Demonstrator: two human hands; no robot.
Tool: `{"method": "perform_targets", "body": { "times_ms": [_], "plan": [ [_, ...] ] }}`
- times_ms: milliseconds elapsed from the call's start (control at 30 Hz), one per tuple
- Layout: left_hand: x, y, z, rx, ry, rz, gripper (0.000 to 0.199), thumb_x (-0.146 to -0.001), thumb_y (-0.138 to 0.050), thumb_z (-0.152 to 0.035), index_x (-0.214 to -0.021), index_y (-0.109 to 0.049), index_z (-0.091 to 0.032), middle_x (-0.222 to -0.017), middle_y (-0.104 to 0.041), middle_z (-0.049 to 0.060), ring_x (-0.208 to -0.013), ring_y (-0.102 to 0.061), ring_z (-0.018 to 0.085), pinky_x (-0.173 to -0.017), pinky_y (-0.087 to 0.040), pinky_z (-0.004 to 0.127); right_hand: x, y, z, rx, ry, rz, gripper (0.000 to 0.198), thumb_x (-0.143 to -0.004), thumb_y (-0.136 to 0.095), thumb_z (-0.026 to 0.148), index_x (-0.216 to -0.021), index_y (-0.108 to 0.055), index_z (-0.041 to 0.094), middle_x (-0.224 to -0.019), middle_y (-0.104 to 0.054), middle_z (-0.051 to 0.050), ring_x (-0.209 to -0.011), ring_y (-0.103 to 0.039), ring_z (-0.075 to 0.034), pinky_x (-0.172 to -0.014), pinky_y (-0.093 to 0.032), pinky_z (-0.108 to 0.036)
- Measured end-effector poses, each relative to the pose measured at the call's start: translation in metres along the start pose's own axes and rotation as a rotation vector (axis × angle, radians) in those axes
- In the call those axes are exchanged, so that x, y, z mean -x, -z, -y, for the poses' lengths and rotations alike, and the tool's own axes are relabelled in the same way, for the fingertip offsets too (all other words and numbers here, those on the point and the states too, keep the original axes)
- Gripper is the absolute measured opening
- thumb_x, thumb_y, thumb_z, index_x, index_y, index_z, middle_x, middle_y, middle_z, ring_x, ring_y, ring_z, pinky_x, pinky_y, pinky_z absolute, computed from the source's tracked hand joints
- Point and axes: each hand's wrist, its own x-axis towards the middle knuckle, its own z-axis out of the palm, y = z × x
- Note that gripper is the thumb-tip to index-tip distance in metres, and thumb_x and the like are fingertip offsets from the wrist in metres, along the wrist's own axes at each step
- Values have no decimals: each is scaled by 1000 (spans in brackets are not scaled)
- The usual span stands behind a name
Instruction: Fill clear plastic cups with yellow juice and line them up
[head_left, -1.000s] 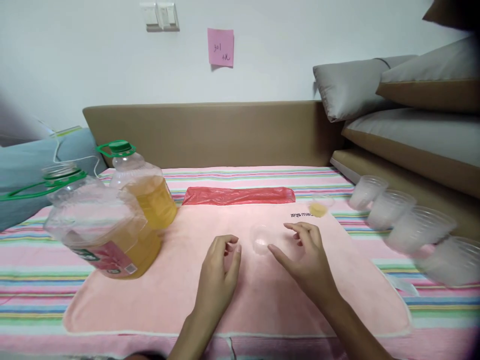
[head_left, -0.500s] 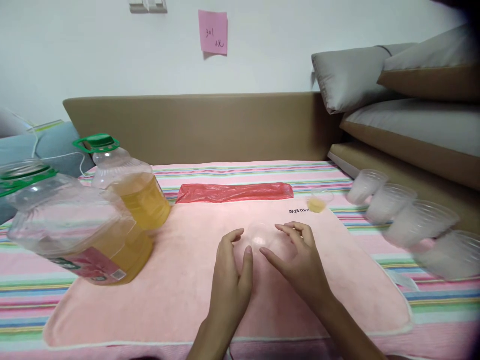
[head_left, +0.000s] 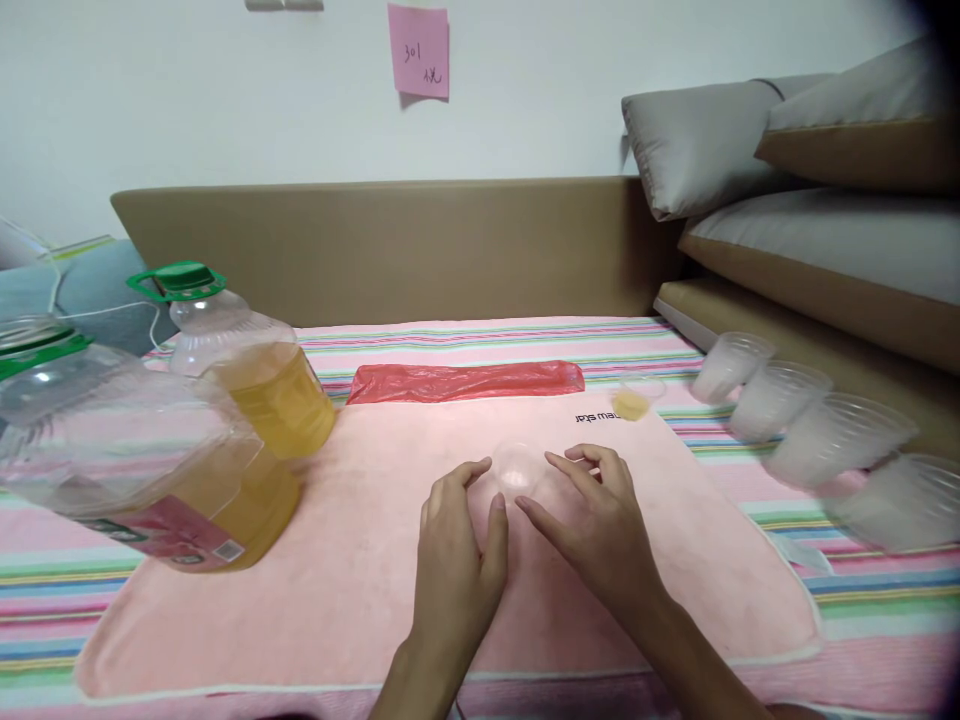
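Over the middle of the pink mat, a clear round plastic container sits between my two hands. It is so see-through that its full outline and its contents do not show. My left hand curves around its left side, index finger and thumb bent toward the rim. From the right, my right hand cups it the same way, with thumb and fingertips at the edge. Beyond my right hand, near the mat's far corner, is a small clear cup with yellow in the bottom.
Two large green-topped jugs of yellow liquid stand at left, one nearer and one behind. A folded red plastic bag lies along the mat's far edge. Several translucent cups line the right, beside stacked cushions.
The view has shifted slightly. My hands keep nearly the same pose around the clear container, the right fingertips a little closer to it.
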Motion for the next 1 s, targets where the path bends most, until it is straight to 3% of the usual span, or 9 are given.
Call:
{"method": "perform_targets", "body": {
  "times_ms": [433, 733, 867, 1000],
  "plan": [
    [0, -4, 2, 128, 91, 49, 31, -103, -49, -33, -134, -44, -29, -138, -58, 9, -133, -54, 27, -112, -44, 57, 1, -4, -3, 39, -39, 23, 68, -104, -52, 75, -122, -68, 12, -116, -52, -13, -107, -53, -32, -91, -51, -50],
    [-1, 0, 0, 173, 86, -10, 33, -105, -46, -31, -138, -43, -30, -143, -55, 7, -138, -50, 23, -118, -40, 53, 0, 0, 0, -79, -114, -34, 56, -105, -58, 65, -126, -65, 14, -119, -52, -13, -112, -53, -30, -98, -46, -51],
    [-8, 6, 3, 97, 28, -145, 27, -102, -54, -30, -128, -51, -27, -125, -63, 7, -120, -62, 22, -104, -52, 45, -4, 9, 4, -181, -155, -106, 36, -110, -53, 48, -120, -68, 18, -119, -53, -10, -114, -53, -28, -100, -44, -47],
    [-15, 22, 2, 88, -34, -169, 24, -96, -67, -24, -117, -56, -27, -91, -72, -3, -89, -72, 15, -83, -58, 28, -9, 18, 14, -267, -55, -161, 25, -112, -50, 32, -104, -70, 19, -106, -52, -7, -101, -56, -22, -88, -45, -36]
  ]
}}
